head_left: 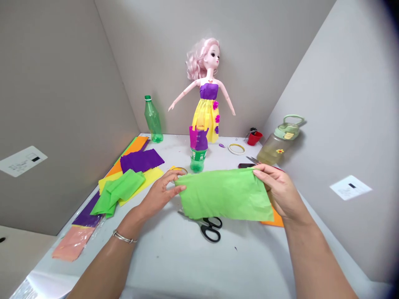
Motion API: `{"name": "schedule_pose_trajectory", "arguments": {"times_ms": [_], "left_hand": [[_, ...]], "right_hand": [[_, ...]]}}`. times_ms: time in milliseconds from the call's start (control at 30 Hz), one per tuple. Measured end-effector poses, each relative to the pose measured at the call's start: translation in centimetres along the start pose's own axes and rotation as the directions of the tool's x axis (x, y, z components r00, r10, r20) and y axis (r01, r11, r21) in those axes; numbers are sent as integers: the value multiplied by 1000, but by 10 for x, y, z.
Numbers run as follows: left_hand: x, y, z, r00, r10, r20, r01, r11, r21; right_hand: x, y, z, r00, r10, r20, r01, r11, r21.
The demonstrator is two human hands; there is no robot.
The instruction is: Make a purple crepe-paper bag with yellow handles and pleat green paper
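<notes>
Fingers (264,170) pinch green crepe paper (224,195) between left hand (157,195) and right hand (280,191)

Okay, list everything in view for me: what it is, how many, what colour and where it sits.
doll: one, pink hair, purple and yellow dress, standing at the back
bottle: one, green, back left
cut bottle: one, green, centre, topped by magenta and purple paper
paper sheets: several, orange, purple, yellow, green and pink, left side
orange sheet: one, under the right hand
scissors: two pairs, one black-handled at front centre, the other at right
tape rolls: two, white at back right, another by the left hand
cup: one, red, back right
jug: one, pale green, right
green sheet: one, held between the hands
left hand: fingers on the sheet's left edge, silver bracelet at the wrist
right hand: fingers on the sheet's right edge
</notes>
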State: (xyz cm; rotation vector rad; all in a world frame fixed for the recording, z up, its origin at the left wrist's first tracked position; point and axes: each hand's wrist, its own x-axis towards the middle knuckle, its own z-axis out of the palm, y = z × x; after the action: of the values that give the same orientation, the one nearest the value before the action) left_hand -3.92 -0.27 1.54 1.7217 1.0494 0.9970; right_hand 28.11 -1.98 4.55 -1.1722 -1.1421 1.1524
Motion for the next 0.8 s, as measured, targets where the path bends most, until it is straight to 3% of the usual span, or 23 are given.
{"name": "schedule_pose_trajectory", "arguments": {"times_ms": [133, 433, 633, 800], "left_hand": [[2, -5, 0, 993, -90, -73, 83, 992, -94], [7, -13, 3, 978, -94, -186, 65, 985, -158], [6, -14, -8, 996, -30, -89, 26, 998, -52], [4, -12, -8, 1000, 15, -3, -15, 995, 98]], "right_hand": [[2, 3, 2, 999, -22, 33, 23, 999, -22], [10, 19, 4, 997, -57, 52, 63, 991, -121], [12, 23, 3, 998, -59, -2, 58, 993, -107], [10, 17, 4, 998, -55, 24, 58, 990, -126]]}}
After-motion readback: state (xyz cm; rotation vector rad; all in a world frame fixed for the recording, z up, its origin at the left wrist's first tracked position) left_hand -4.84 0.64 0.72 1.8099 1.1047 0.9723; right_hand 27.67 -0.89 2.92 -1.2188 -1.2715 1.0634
